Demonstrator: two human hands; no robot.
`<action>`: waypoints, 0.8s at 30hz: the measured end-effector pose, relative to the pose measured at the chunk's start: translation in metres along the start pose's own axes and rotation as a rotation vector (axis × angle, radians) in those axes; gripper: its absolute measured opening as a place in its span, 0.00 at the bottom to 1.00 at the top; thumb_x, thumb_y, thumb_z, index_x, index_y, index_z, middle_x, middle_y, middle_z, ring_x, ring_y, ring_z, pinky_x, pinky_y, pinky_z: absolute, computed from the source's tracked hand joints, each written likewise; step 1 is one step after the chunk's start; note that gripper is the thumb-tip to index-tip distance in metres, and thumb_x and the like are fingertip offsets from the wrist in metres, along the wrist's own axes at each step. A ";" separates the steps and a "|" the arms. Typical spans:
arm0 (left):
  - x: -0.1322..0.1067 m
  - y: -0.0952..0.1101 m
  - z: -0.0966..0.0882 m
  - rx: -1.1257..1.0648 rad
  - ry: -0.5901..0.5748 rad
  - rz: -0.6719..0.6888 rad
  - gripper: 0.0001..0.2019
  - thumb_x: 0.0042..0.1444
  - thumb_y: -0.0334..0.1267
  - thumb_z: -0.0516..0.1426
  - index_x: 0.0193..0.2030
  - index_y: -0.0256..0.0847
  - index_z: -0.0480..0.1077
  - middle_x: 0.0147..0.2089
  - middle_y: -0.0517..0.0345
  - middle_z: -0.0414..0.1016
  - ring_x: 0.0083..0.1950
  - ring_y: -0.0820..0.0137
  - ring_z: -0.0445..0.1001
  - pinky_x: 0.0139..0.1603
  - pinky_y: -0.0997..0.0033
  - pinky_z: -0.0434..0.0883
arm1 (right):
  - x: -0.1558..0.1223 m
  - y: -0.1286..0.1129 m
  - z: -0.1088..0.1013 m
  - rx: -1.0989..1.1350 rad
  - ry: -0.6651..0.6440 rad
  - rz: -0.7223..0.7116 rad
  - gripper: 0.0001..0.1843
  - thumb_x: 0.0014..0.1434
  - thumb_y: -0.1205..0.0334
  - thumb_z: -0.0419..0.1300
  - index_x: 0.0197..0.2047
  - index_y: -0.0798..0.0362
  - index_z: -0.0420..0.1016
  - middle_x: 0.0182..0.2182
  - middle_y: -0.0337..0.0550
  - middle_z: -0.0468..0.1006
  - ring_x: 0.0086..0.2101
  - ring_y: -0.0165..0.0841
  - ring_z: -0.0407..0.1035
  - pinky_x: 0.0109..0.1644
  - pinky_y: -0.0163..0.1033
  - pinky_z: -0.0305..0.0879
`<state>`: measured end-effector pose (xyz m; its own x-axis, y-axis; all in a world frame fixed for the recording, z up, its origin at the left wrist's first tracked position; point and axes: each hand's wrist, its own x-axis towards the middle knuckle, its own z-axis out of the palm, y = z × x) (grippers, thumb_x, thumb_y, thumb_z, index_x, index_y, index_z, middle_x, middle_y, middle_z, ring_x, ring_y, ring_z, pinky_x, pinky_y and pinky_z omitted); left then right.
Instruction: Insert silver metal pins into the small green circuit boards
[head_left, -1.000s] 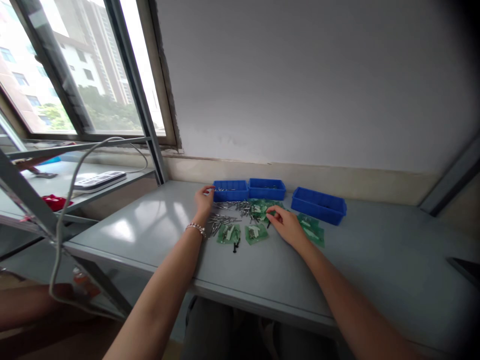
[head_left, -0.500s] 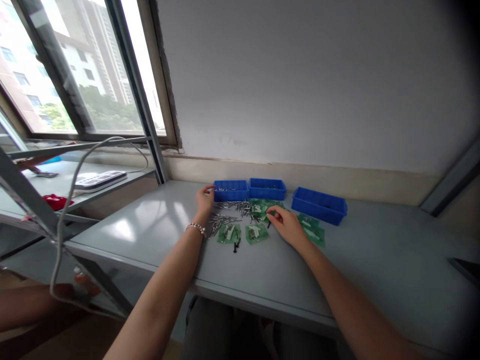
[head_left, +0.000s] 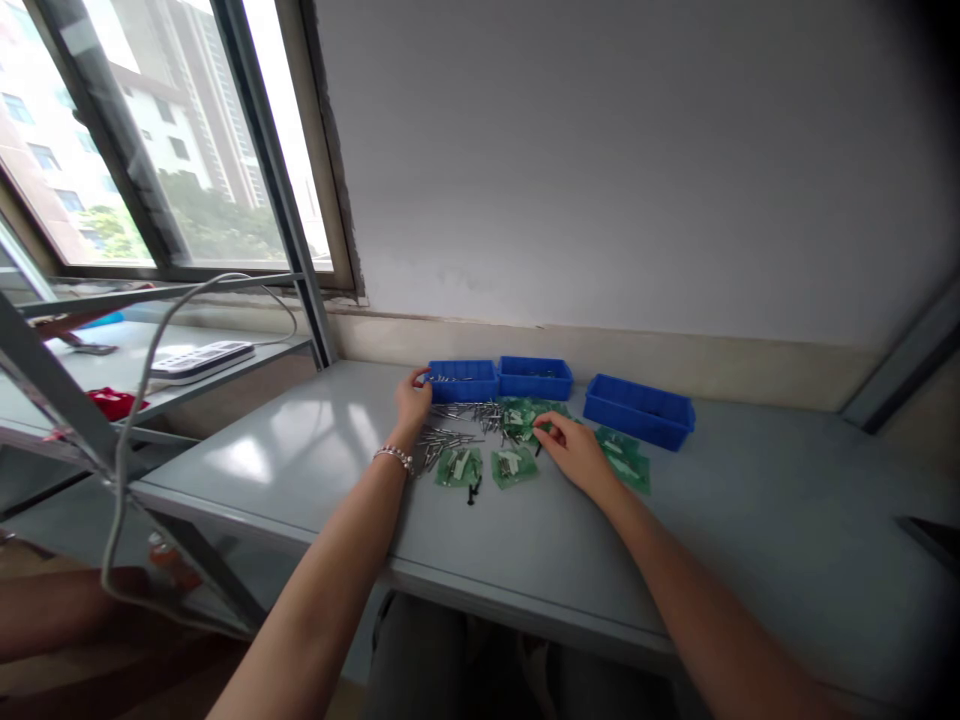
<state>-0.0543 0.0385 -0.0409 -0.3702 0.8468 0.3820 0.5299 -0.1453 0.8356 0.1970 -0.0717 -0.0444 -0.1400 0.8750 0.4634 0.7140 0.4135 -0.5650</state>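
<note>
At frame centre, the left hand (head_left: 412, 402) – fingers curled, grip unclear – touches the leftmost blue plastic bin (head_left: 463, 381); the right hand (head_left: 576, 452) pinches small green plastic packets (head_left: 513, 466) beside loose silver metal screws (head_left: 450, 437).

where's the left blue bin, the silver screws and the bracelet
left blue bin (head_left: 465, 390): head view, on its front wall
silver screws (head_left: 446, 438): head view, middle of the loose pile
bracelet (head_left: 394, 456): head view, beads across the wrist

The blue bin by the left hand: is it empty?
Not empty: silver metal pieces show inside the blue bin, beside the left hand. How full it is, I cannot tell.
</note>
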 end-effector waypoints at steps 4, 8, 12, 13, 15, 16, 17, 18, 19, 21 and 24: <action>0.000 0.001 0.000 0.011 -0.007 -0.004 0.18 0.44 0.30 0.51 0.43 0.42 0.69 0.26 0.59 0.65 0.28 0.73 0.64 0.33 0.75 0.61 | 0.000 0.000 0.000 -0.009 -0.003 0.004 0.09 0.54 0.59 0.49 0.35 0.52 0.68 0.18 0.36 0.66 0.21 0.30 0.62 0.27 0.33 0.54; 0.001 -0.001 0.001 0.002 -0.004 0.003 0.18 0.44 0.31 0.51 0.43 0.42 0.69 0.26 0.59 0.65 0.28 0.72 0.65 0.33 0.75 0.62 | 0.000 0.000 -0.001 -0.005 -0.009 0.006 0.09 0.54 0.58 0.49 0.34 0.51 0.67 0.18 0.36 0.66 0.21 0.30 0.62 0.27 0.33 0.55; 0.002 -0.002 0.001 0.005 0.001 -0.014 0.17 0.43 0.31 0.51 0.43 0.40 0.69 0.26 0.59 0.65 0.29 0.72 0.65 0.33 0.74 0.62 | 0.000 0.000 0.000 -0.007 -0.006 0.009 0.09 0.53 0.59 0.50 0.34 0.51 0.67 0.18 0.35 0.66 0.21 0.30 0.62 0.26 0.33 0.55; 0.002 -0.002 0.001 0.015 0.001 -0.017 0.17 0.44 0.31 0.51 0.42 0.40 0.69 0.26 0.58 0.65 0.29 0.72 0.65 0.34 0.73 0.62 | 0.000 -0.001 0.000 -0.008 -0.006 0.009 0.09 0.53 0.59 0.50 0.34 0.51 0.68 0.18 0.35 0.66 0.21 0.30 0.62 0.26 0.33 0.55; 0.001 0.000 0.000 0.065 0.005 -0.001 0.16 0.44 0.31 0.51 0.42 0.39 0.68 0.28 0.57 0.65 0.32 0.70 0.65 0.36 0.72 0.63 | 0.000 -0.001 0.000 -0.010 -0.008 0.012 0.09 0.53 0.58 0.49 0.34 0.51 0.68 0.18 0.36 0.66 0.20 0.30 0.62 0.26 0.33 0.55; 0.000 0.002 -0.001 0.102 0.013 0.023 0.15 0.44 0.31 0.51 0.42 0.38 0.68 0.29 0.56 0.66 0.33 0.69 0.66 0.38 0.71 0.63 | 0.000 -0.001 -0.001 -0.011 -0.011 0.013 0.09 0.53 0.58 0.49 0.34 0.51 0.68 0.18 0.36 0.66 0.20 0.30 0.62 0.26 0.33 0.55; -0.001 0.005 -0.001 0.143 0.025 0.057 0.15 0.44 0.31 0.51 0.42 0.37 0.68 0.30 0.55 0.66 0.35 0.69 0.66 0.39 0.70 0.63 | 0.000 -0.002 -0.001 -0.013 -0.012 0.015 0.09 0.53 0.58 0.49 0.33 0.51 0.67 0.18 0.35 0.66 0.20 0.30 0.62 0.26 0.33 0.55; -0.002 0.007 -0.002 0.183 0.034 0.102 0.15 0.45 0.31 0.52 0.42 0.36 0.67 0.31 0.53 0.66 0.36 0.68 0.65 0.40 0.70 0.63 | 0.000 -0.002 -0.001 -0.014 -0.014 0.016 0.09 0.53 0.58 0.49 0.33 0.51 0.67 0.18 0.35 0.66 0.21 0.30 0.62 0.26 0.33 0.55; -0.003 0.010 -0.003 0.219 0.033 0.151 0.15 0.45 0.31 0.51 0.42 0.36 0.67 0.33 0.52 0.66 0.37 0.68 0.65 0.41 0.69 0.62 | 0.000 -0.002 0.000 -0.013 -0.013 0.018 0.09 0.54 0.58 0.49 0.33 0.51 0.67 0.18 0.35 0.66 0.21 0.30 0.62 0.27 0.33 0.55; -0.006 0.017 -0.005 0.284 -0.010 0.237 0.14 0.45 0.30 0.51 0.40 0.37 0.66 0.35 0.51 0.66 0.37 0.68 0.65 0.41 0.69 0.63 | 0.000 -0.001 0.000 -0.008 -0.011 0.018 0.09 0.53 0.58 0.49 0.33 0.51 0.67 0.18 0.36 0.66 0.21 0.30 0.62 0.27 0.33 0.55; -0.010 0.022 -0.005 0.394 -0.205 0.310 0.11 0.44 0.30 0.51 0.36 0.39 0.68 0.37 0.51 0.67 0.37 0.67 0.66 0.39 0.69 0.63 | 0.001 0.000 0.001 -0.004 -0.012 0.013 0.10 0.53 0.58 0.49 0.33 0.52 0.68 0.18 0.37 0.67 0.21 0.30 0.62 0.26 0.33 0.55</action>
<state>-0.0423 0.0245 -0.0241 -0.0153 0.8827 0.4697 0.8513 -0.2349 0.4691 0.1968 -0.0708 -0.0447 -0.1394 0.8833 0.4477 0.7184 0.4013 -0.5682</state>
